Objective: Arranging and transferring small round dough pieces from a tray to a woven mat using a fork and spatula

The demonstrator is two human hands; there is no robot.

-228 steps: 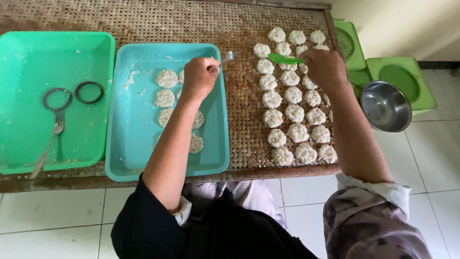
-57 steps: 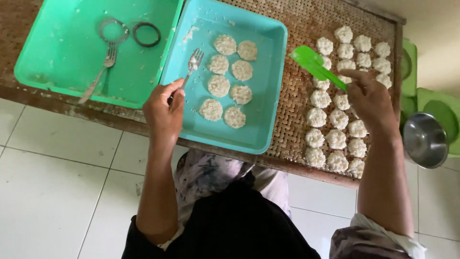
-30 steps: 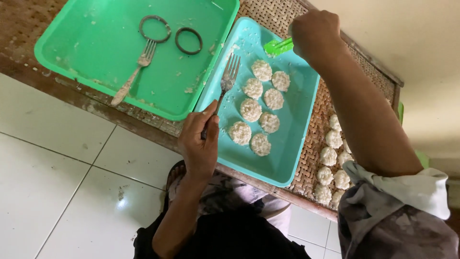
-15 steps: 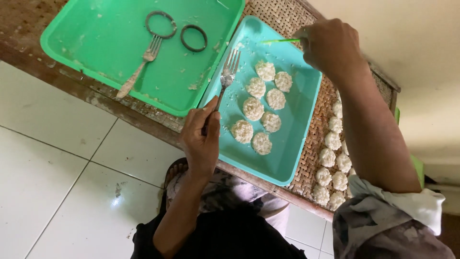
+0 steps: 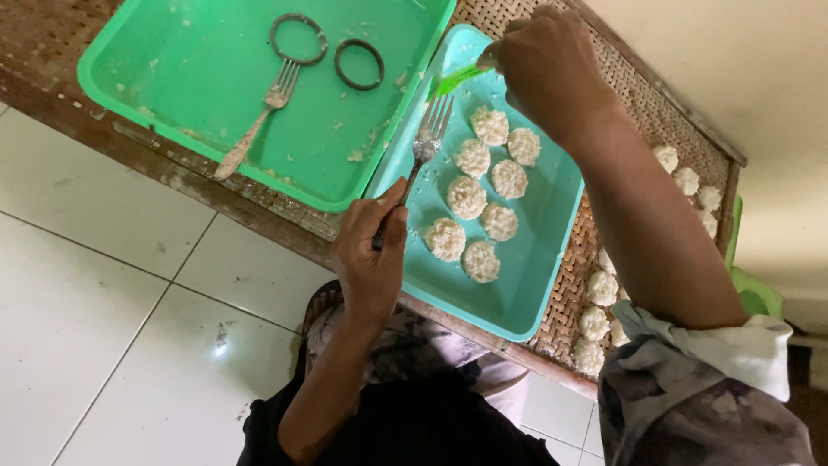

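My left hand point(image 5: 371, 255) grips a metal fork point(image 5: 419, 154) by its handle, tines pointing up over the teal tray point(image 5: 535, 285). Several round white rice patties point(image 5: 483, 194) lie in that tray, just right of the fork. My right hand point(image 5: 548, 65) is closed on a green spatula point(image 5: 453, 80), whose blade rests at the tray's far left corner. More white patties point(image 5: 599, 293) sit in rows on the woven mat point(image 5: 642, 103), partly hidden by my right arm.
A green tray point(image 5: 172, 78) to the left holds a second fork point(image 5: 259, 116) and two metal ring moulds point(image 5: 298, 39). The wooden table edge point(image 5: 216, 194) runs above a white tiled floor point(image 5: 95, 328). A green container point(image 5: 755, 289) stands at the right.
My right hand carried the green spatula from the mat's patties leftward to the teal tray's far corner. My left hand kept the fork over the tray. The camera view tilted.
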